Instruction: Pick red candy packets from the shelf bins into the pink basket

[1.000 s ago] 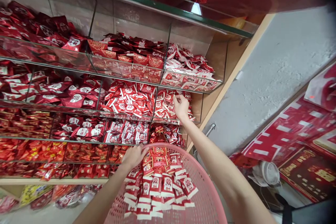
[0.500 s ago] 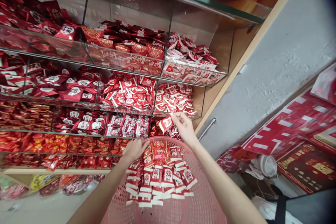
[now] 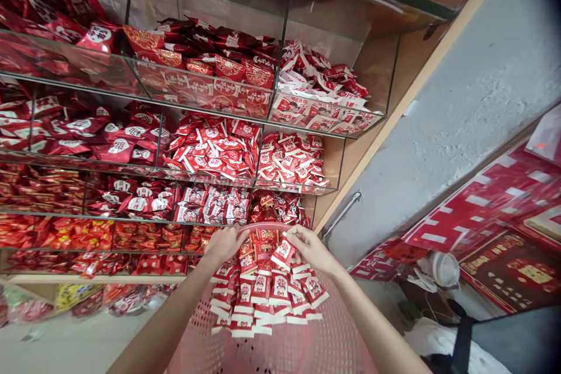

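A pink perforated plastic basket (image 3: pixel 350 327) leans toward me, its far rim below the shelves. My left hand (image 3: pixel 225 243) is closed around that rim on the left side. Pinched between the fingertips of my right hand (image 3: pixel 310 247) is a small red-and-white candy packet (image 3: pixel 283 252), held just inside the rim on the right. Beneath it, similar packets (image 3: pixel 263 289) lie in overlapping rows in the basket. Red and gold packets (image 3: pixel 265 241) fill the part nearest the far rim.
Clear-fronted shelf bins (image 3: pixel 210 152) of red packets rise ahead, ending at a slanted wooden side panel (image 3: pixel 377 146). A grey wall (image 3: pixel 464 82) stands to the right, with red patterned packages (image 3: pixel 477 204) below. Bagged goods (image 3: pixel 131 299) sit under the shelf at left.
My right hand has come down from the shelf bin into the basket with the candy packet. My left hand stays on the rim.
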The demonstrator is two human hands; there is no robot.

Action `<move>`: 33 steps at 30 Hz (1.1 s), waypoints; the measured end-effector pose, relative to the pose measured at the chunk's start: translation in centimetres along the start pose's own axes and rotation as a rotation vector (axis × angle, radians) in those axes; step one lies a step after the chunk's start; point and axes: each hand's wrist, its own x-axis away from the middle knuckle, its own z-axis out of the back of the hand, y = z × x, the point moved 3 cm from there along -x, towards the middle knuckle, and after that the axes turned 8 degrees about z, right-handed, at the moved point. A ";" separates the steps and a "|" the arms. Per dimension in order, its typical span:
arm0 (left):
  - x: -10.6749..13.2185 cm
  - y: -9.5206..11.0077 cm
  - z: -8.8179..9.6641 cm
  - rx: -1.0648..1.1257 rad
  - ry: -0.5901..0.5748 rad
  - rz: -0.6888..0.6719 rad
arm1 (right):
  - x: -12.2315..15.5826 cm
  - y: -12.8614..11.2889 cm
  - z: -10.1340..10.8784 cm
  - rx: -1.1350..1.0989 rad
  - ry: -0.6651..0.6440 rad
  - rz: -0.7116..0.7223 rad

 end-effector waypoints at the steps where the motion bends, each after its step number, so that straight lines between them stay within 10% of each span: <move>1: 0.0 0.0 0.0 0.003 0.000 -0.001 | 0.4 0.2 0.6 0.016 -0.013 -0.012; 11: 0.1 0.3 0.2 -0.027 0.001 0.006 | 4.5 4.1 3.2 0.104 -0.230 -0.247; 20: 0.2 0.3 0.2 -0.012 -0.025 0.014 | 5.6 5.9 0.9 0.209 -0.046 -0.214; 33: 0.0 0.1 -0.1 -0.025 0.001 0.005 | 6.3 4.0 -0.6 0.916 0.101 -0.097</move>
